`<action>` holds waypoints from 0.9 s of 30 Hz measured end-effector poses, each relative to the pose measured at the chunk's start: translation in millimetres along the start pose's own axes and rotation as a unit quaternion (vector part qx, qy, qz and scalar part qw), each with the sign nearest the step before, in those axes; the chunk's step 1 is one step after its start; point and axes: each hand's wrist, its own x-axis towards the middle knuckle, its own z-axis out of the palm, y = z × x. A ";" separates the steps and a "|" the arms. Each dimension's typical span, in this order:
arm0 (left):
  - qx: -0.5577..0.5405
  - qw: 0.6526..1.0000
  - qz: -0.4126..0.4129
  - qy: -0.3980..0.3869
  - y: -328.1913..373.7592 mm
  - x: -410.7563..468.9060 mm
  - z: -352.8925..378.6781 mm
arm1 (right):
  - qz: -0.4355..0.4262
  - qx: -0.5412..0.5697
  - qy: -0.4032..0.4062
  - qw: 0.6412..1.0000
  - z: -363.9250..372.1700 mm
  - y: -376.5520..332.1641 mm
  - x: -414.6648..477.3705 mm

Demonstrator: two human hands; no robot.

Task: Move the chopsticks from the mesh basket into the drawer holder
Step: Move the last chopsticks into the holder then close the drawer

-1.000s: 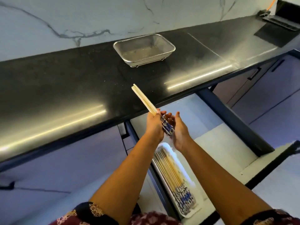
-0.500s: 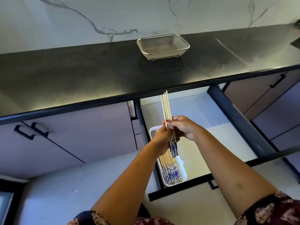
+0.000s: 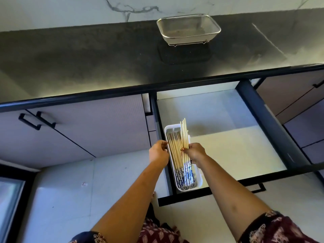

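Chopstick bundle [image 3: 185, 137] now lowered into white holder [image 3: 199, 174] at drawer's [image 3: 228, 155] left edge, right hand [image 3: 196, 152] gripping it, left hand [image 3: 158, 152] loosely curled, holding nothing, mesh basket [image 3: 188, 28] on counter's [image 3: 87, 58] back edge.

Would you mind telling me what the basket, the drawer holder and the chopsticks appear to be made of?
Mesh basket: fine metal mesh on a shiny wire rim, likely steel. Drawer holder: smooth white moulded walls, probably plastic. Chopsticks: pale matte shafts, wood or bamboo, with blue-and-white patterned ends.

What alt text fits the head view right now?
The right hand lowers a bundle of chopsticks into the white holder in the open drawer; the left hand touches the holder's edge. The mesh basket looks empty.
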 end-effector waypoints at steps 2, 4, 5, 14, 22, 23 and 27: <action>0.007 1.000 0.012 0.001 -3.3 0.8 3.1 | -0.003 -0.055 0.004 0.998 6.8 5.8 4.7; 0.011 1.000 0.026 0.003 -4.1 1.3 6.6 | -0.002 -0.090 -0.001 0.996 12.3 9.2 9.0; 0.014 0.999 0.036 0.005 -4.3 1.8 8.0 | -0.002 -0.108 -0.005 0.994 14.7 10.0 10.8; 0.088 0.989 0.119 0.009 -10.8 4.6 14.6 | -0.024 -0.260 0.037 0.965 33.8 8.1 14.7; 0.110 0.985 0.133 0.002 -18.1 2.8 18.4 | -0.032 -0.280 0.058 0.958 43.0 11.8 8.6; 0.111 0.985 0.134 0.000 -18.5 2.7 18.3 | -0.036 -0.280 0.060 0.957 43.3 12.3 7.0; 0.119 0.983 0.141 -0.004 -19.4 2.2 18.9 | -0.079 -0.281 0.087 0.953 43.6 12.3 2.4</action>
